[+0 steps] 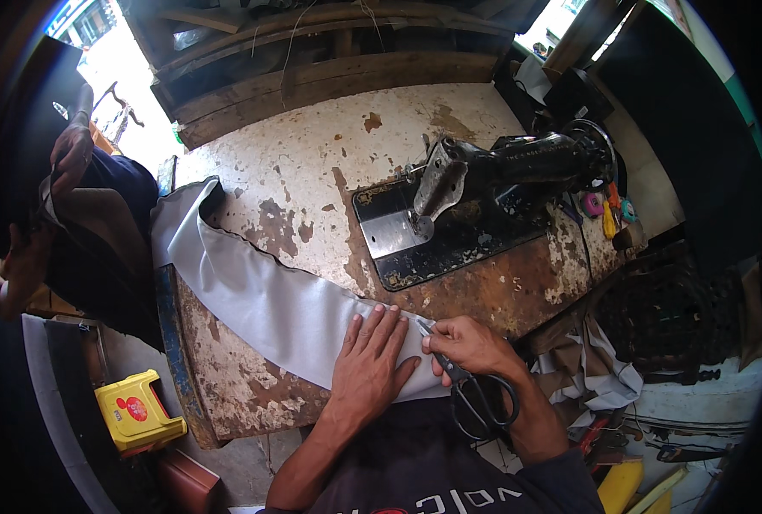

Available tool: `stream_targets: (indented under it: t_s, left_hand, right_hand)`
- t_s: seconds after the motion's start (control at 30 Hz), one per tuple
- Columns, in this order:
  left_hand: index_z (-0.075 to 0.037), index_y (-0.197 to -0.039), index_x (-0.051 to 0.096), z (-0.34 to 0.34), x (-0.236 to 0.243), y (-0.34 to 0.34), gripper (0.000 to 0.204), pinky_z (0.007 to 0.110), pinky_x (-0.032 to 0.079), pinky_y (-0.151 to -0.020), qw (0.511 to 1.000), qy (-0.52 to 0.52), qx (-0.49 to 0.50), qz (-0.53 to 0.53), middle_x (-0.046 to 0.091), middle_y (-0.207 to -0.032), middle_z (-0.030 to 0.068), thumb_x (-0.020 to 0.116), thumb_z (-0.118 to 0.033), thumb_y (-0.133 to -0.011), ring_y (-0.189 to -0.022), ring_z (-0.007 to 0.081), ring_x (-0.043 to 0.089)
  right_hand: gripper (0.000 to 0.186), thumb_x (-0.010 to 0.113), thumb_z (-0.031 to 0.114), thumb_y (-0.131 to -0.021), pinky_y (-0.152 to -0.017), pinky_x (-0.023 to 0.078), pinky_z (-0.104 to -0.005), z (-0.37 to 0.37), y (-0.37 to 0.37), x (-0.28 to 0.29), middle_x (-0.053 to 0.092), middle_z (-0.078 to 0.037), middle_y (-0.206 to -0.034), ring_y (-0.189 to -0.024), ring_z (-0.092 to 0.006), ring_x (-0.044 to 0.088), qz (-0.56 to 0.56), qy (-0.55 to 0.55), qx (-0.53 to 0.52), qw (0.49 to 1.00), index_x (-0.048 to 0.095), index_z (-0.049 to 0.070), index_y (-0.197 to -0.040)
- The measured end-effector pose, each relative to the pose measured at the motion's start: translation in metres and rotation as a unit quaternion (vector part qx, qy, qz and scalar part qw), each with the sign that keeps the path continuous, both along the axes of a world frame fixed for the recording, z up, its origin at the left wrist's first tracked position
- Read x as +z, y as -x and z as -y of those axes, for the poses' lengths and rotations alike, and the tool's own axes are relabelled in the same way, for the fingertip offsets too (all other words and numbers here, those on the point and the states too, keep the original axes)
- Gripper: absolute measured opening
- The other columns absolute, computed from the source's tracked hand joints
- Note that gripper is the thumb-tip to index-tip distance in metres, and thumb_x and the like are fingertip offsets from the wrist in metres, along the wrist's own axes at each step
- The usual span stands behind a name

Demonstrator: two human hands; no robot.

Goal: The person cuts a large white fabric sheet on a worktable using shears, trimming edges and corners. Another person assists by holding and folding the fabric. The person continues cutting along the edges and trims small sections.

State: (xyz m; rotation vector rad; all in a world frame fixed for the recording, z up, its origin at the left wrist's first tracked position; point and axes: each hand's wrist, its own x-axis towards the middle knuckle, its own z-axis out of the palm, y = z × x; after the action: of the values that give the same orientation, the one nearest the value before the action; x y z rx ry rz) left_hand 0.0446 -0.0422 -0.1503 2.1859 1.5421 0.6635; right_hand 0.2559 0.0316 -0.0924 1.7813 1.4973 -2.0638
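Remotely, I count one grey cloth (pixel 257 295) near left on one table (pixel 291 167), one machine (pixel 518 161) far right. My left hand (pixel 369 358) lies flat on cloth; my right hand (pixel 471 344) clasps one pair of scissors (pixel 458 374).

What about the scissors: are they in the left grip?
No, the right grip holds the black-handled scissors, while the left grip rests flat on the pale fabric.

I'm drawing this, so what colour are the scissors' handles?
The scissors' handles are black, and show best in the head view.
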Motion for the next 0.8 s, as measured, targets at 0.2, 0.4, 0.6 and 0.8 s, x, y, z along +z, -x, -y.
stream_targets:
  t_s: [0.2, 0.4, 0.6, 0.8]
  left_hand:
    - [-0.003, -0.149, 0.059, -0.0003, -0.0004, -0.0004, 0.066, 0.054, 0.027, -0.13, 1.0, 0.001, 0.0, 0.002, 0.053, -0.16, 0.016, 0.078, -0.037, -0.095, -0.155, 0.035, 0.043]
    - [-0.003, -0.148, 0.059, -0.0004, -0.0014, -0.0001, 0.066, 0.054, 0.027, -0.13, 1.0, 0.002, 0.0, 0.004, 0.053, -0.161, 0.0157, 0.079, -0.037, -0.095, -0.155, 0.0349, 0.043]
    - [-0.003, -0.148, 0.06, -0.0002, -0.0012, -0.0002, 0.066, 0.054, 0.027, -0.13, 1.0, -0.001, 0.001, 0.007, 0.053, -0.16, 0.0158, 0.079, -0.037, -0.094, -0.154, 0.0351, 0.043]
    - [-0.004, -0.147, 0.06, -0.0006, -0.0006, -0.0002, 0.066, 0.055, 0.028, -0.129, 1.0, 0.0, 0.001, 0.008, 0.054, -0.16, 0.0158, 0.08, -0.037, -0.094, -0.154, 0.0354, 0.044]
  right_hand:
    - [0.03, 0.062, 0.028, -0.108, -0.056, 0.055, -0.0287, -0.0004, -0.0002, -0.0012, 0.071, -0.007, -0.077, -0.06, -0.0143, 0.067, -0.013, -0.01, 0.003, 1.0, 0.068, -0.001, -0.106]
    - [0.033, 0.06, 0.029, -0.106, -0.06, 0.057, -0.0319, -0.0008, -0.0004, -0.0005, 0.074, -0.008, -0.078, -0.063, -0.0169, 0.074, -0.002, -0.002, 0.002, 1.0, 0.069, -0.003, -0.104]
    - [0.03, 0.063, 0.029, -0.108, -0.058, 0.056, -0.0286, 0.0002, 0.0005, 0.0019, 0.071, -0.007, -0.077, -0.061, -0.0145, 0.069, -0.003, -0.005, -0.001, 1.0, 0.068, -0.001, -0.106]
    - [0.034, 0.06, 0.029, -0.107, -0.06, 0.057, -0.0316, -0.0026, -0.0005, 0.0023, 0.074, -0.008, -0.077, -0.062, -0.0173, 0.073, -0.017, 0.0, 0.008, 1.0, 0.069, -0.004, -0.106]
